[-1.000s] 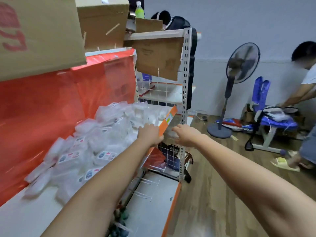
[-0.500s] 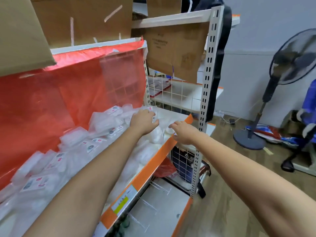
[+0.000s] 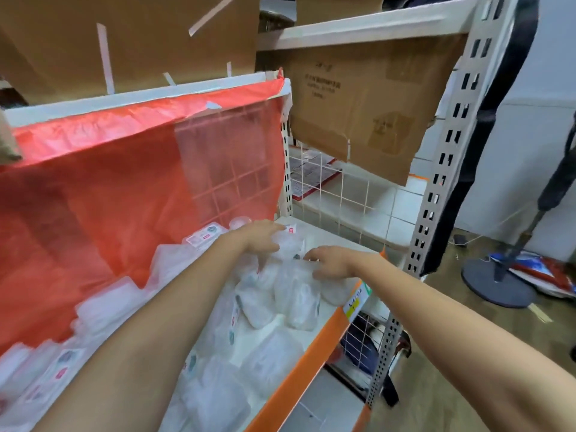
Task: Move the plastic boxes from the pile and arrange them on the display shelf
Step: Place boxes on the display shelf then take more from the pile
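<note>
Head view puts your arms over the display shelf [image 3: 318, 347], with its orange front lip and yellow price tag. A red plastic sheet [image 3: 124, 198] hangs behind it, cardboard boxes [image 3: 131, 39] sit on the level above, and a white wire grid [image 3: 349, 198] closes the right end beside the perforated upright [image 3: 436, 194]. A fan base [image 3: 498, 285] stands on the floor beyond. The plastic boxes [image 3: 290, 294] lie heaped along the shelf. Your left hand [image 3: 260, 236] rests fingers-down on them; your right hand [image 3: 330, 263] presses one with loosely spread fingers; whether either actually grips is unclear. Compared with half a second ago, both hands have reached further in, and your right hand has left the shelf edge.
</note>
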A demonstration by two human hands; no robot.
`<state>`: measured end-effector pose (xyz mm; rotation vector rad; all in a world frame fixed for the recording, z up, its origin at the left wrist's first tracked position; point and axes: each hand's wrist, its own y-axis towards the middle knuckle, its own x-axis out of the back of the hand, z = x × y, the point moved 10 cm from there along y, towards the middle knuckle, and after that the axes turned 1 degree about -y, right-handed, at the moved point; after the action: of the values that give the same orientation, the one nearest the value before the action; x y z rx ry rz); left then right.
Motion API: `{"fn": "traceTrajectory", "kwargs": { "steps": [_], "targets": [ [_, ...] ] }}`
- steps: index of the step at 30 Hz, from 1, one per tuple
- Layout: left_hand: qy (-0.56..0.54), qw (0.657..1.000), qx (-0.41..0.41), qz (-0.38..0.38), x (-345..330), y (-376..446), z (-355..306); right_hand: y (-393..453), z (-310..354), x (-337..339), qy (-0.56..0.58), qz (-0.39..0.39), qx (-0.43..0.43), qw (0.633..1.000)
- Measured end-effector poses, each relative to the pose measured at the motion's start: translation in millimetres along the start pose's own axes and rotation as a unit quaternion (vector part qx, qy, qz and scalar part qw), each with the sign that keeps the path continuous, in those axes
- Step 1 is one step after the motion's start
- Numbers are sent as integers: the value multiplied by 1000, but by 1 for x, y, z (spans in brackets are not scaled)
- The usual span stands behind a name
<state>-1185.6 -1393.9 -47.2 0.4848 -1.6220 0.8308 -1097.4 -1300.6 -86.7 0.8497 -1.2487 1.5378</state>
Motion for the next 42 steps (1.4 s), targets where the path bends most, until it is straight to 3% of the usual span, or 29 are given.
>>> {"fn": "traceTrajectory", "kwargs": {
  "steps": [8,13,17,24,29,40,42],
  "targets": [
    [8,999,-8,51,-7,6,-1,20,-11,2,71,42,21,996],
    [-32,999,12,-16,-1,5,0,22,-9,2,98,74,55,991],
    [-92,991,27,-94,14,-4,-1,21,-15,16,161,45,78,983],
    [-318,925,91,-187,28,-34,11,12,-32,62,355,-57,111,926],
    [-437,862,135,-220,25,-49,18,12,-34,77,421,-86,140,892],
    [-587,765,142,-222,10,-50,4,12,-39,77,482,-108,178,851],
    [-585,765,138,-233,13,-50,3,15,-44,75,512,-110,166,835]
  ]
}}
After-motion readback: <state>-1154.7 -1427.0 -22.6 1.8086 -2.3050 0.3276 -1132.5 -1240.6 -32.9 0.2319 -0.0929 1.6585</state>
